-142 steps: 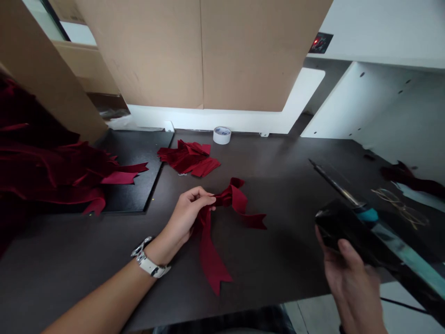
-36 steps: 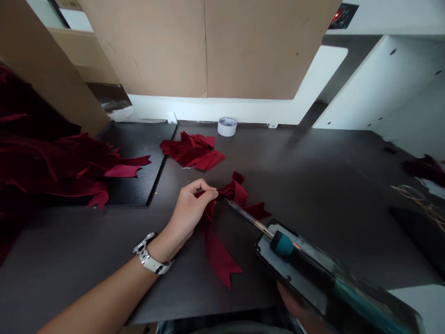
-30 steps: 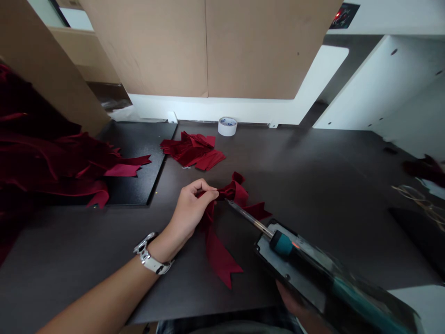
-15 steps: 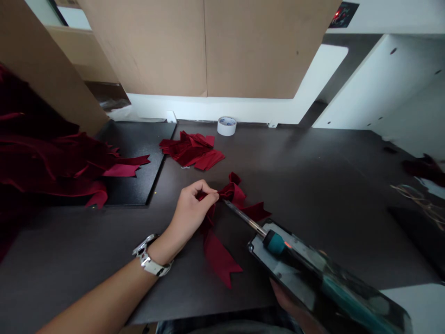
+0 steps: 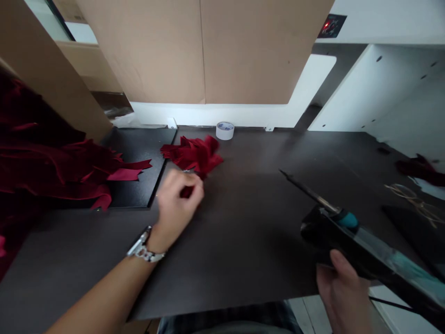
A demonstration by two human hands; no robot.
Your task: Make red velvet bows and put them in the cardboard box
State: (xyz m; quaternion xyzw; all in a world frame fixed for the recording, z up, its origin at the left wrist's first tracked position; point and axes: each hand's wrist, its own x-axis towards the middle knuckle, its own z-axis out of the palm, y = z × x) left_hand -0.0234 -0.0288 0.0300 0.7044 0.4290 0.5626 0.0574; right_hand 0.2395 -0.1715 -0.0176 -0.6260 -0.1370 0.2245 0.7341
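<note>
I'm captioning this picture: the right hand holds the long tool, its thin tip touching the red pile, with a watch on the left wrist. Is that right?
The thin tip isn't touching the red pile; the head view shows it apart, to the pile's right, over the tabletop. The rest stands.

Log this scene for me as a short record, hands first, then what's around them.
Left hand: pinching red ribbon, motion-blurred
Right hand: gripping a black-and-teal tool above the dark tabletop
Just beyond left hand: small crimson pile
Far left: large velvety heap, partly on a black board
Back: white tape roll
Far right: eyeglasses
</note>
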